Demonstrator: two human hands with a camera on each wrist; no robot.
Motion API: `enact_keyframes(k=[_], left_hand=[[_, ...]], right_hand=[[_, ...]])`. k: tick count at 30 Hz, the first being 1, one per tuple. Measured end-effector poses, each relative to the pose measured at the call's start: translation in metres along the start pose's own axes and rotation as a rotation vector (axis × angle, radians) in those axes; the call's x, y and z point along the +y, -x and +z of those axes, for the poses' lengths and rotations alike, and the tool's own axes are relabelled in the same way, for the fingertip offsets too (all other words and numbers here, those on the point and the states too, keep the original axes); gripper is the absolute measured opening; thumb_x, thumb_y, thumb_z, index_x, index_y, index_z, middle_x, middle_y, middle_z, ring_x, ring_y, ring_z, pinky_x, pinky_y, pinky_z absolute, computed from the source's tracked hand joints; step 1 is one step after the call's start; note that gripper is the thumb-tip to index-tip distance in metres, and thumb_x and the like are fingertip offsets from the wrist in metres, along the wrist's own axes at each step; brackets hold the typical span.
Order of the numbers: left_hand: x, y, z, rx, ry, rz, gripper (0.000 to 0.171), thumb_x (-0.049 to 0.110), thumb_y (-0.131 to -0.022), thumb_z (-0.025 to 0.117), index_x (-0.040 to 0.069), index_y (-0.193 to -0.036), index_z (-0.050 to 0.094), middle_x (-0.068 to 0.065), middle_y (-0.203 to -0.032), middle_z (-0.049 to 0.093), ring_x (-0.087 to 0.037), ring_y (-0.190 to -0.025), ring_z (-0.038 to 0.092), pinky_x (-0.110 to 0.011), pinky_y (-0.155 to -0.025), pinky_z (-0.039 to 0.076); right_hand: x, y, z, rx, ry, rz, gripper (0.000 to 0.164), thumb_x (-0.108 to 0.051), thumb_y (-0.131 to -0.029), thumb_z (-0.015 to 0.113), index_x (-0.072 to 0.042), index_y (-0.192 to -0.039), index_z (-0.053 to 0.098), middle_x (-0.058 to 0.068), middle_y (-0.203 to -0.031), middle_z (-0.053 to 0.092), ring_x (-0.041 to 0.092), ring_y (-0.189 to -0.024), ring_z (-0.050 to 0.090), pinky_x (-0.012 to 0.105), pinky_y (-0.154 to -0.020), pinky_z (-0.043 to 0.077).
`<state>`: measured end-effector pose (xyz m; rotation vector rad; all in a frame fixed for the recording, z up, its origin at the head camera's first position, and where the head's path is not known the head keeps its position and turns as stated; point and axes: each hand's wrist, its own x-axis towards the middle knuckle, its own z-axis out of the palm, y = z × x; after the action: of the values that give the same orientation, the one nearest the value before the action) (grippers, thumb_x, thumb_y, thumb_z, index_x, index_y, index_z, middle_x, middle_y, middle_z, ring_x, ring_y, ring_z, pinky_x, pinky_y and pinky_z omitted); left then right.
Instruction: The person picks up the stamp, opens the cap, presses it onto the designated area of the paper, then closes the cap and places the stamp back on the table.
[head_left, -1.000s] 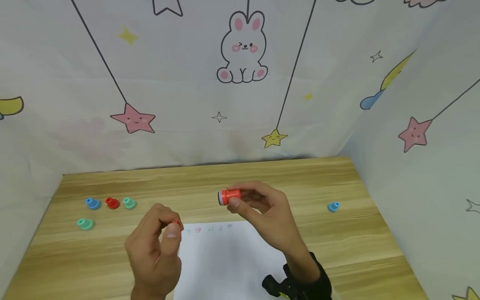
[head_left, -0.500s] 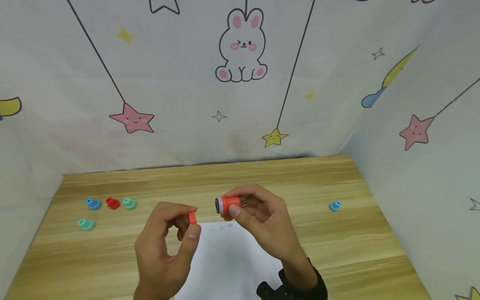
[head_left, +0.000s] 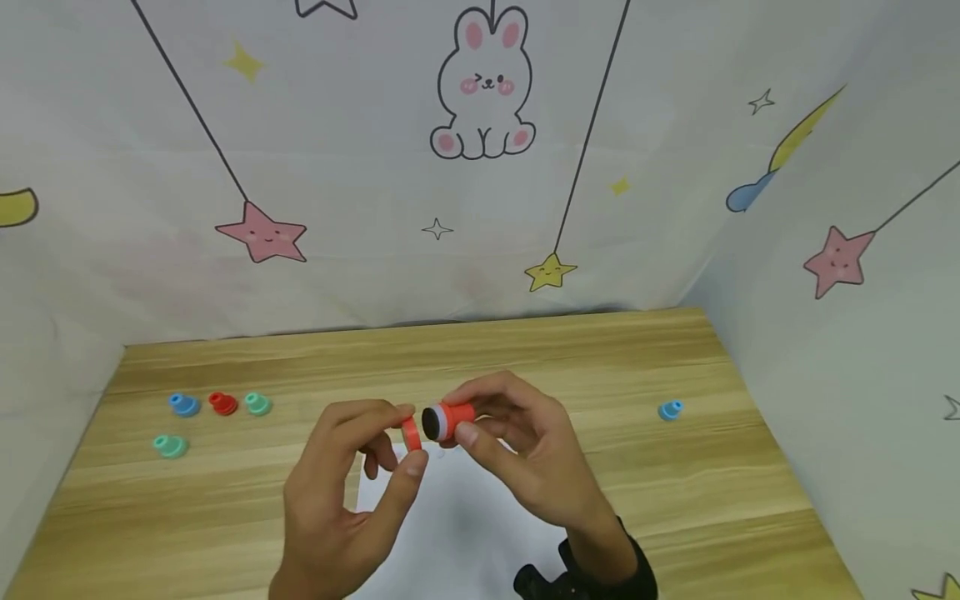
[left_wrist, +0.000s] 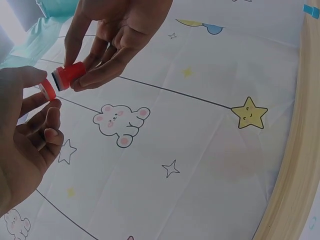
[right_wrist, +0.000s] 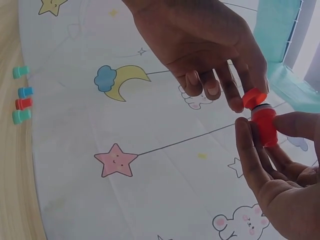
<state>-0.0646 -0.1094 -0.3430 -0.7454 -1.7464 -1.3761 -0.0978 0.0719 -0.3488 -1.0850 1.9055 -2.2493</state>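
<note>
My right hand grips a small red stamp by its body, its dark round face turned left. Between thumb and fingertips my left hand pinches a red cap, held just in front of that face. In the left wrist view the cap and the stamp sit close together, nearly in line. The right wrist view has the cap tilted right at the stamp's pale rim, above the red body. Both hands are raised over a white sheet of paper.
On the left of the wooden table stand a blue stamp, a red stamp and green stamps. Another blue stamp is at the right. A printed white cloth hangs behind the table.
My left hand has moved right and turned, bringing the red cap up to the stamp. The right hand has tipped the stamp so its dark face shows more.
</note>
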Motion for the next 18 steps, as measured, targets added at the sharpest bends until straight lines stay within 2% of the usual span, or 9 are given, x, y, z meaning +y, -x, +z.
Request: enact_keyframes(k=[11, 18], left_hand=[[0.0000, -0.0020, 0.0032, -0.023, 0.020, 0.021, 0.028, 0.008, -0.088, 0.069, -0.014, -0.103, 0.062, -0.016, -0.091, 0.060, -0.013, -0.068, 0.047, -0.018, -0.057, 0.035], [-0.0013, -0.0013, 0.0051, -0.036, 0.218, 0.028, 0.022, 0.000, -0.084, 0.072, -0.017, -0.089, 0.058, -0.016, -0.086, 0.061, -0.014, -0.069, 0.049, -0.018, -0.055, 0.036]], right_hand=[[-0.0028, 0.0026, 0.0039, -0.032, 0.024, 0.040, 0.029, 0.011, -0.090, 0.058, 0.001, -0.117, 0.059, 0.018, -0.108, 0.064, 0.025, -0.095, 0.066, 0.041, -0.080, 0.057], [-0.0030, 0.0034, 0.0005, -0.083, 0.017, 0.002, 0.029, 0.015, -0.087, 0.059, 0.005, -0.114, 0.059, 0.021, -0.103, 0.065, 0.023, -0.087, 0.067, 0.040, -0.075, 0.059]])
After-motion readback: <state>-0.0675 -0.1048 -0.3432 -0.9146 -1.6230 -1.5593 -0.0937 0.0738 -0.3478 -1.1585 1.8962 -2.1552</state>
